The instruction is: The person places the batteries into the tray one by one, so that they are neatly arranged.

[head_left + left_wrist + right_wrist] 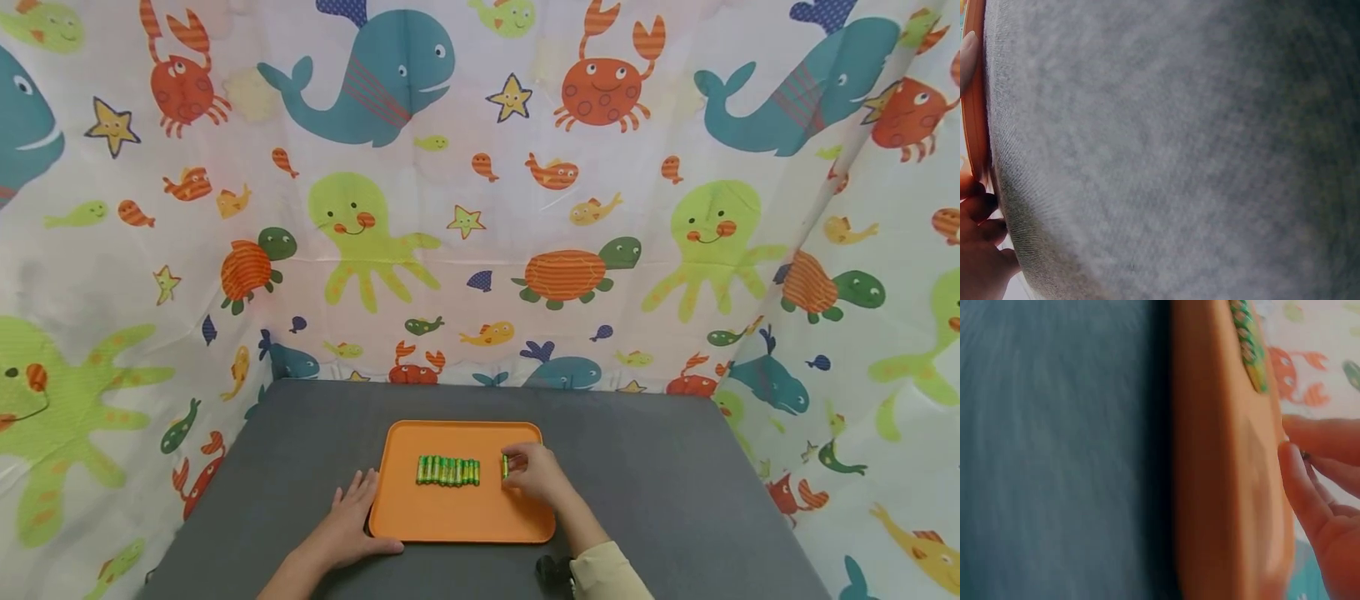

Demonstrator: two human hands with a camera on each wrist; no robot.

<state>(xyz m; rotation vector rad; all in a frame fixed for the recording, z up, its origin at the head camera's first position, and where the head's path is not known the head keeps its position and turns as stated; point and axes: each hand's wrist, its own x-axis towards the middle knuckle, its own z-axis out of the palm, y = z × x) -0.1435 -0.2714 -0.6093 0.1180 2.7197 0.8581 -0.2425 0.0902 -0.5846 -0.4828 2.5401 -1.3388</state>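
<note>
Green AA-type batteries (448, 472) lie side by side in a row on an orange tray (450, 523). My right hand (538, 477) is over the tray's right part, pinching a single green battery (505, 466) between thumb and fingers, apart from the row. In the right wrist view, the fingers of that hand (1332, 506) mostly hide the battery. At the tray's left edge rests my left hand (347, 523), fingers spread and thumb near the front left corner. The left wrist view catches its fingers (988, 225) against the tray's rim (975, 125).
The tray sits on a dark grey table (645, 492). Behind and on both sides hangs a white curtain (480, 275) printed with sea animals. A small black object (553, 572) is by the right wrist, near the beige sleeve (609, 572).
</note>
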